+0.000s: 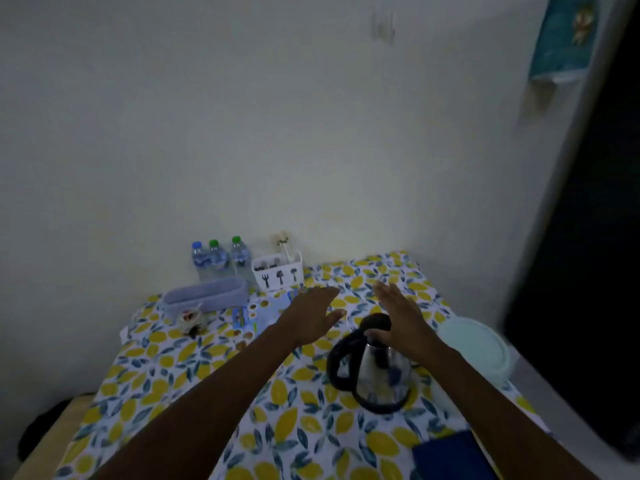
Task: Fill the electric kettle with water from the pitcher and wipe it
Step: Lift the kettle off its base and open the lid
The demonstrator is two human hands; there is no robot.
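from the head camera, dim and a little blurred, a surface [166, 386] covered in a cloth printed with yellow lemons and blue leaves stands against a pale wall. the electric kettle [375, 370], steel-bodied with a black handle, black lid and black base ring, stands upright on the right half of the cloth. the right hand [403, 320] lies spread over the kettle's lid, fingers straight and pointing toward the wall, thumb touching the lid's near edge; it grips nothing. the left hand [313, 315] hovers just to the left of the kettle, palm down, fingers wide apart and empty, not touching the kettle. behind the right wrist, at the cloth's right edge, sits a pale round lidded container [481, 348]; whether this is the pitcher cannot be told. a dark blue cloth [450, 457] lies at the near right corner. along the wall stand three small water bottles [218, 258], one with a blue cap and two with green, their labels too blurred to read. beside them is a white cutlery holder [278, 273] printed with black pictures of a fork and two other utensils, no words legible. a lavender oblong basket [207, 294] lies in front of the bottles, with small sachets [242, 318] near it whose print is unreadable. a teal poster [564, 32] hangs at the upper right, its writing illegible.
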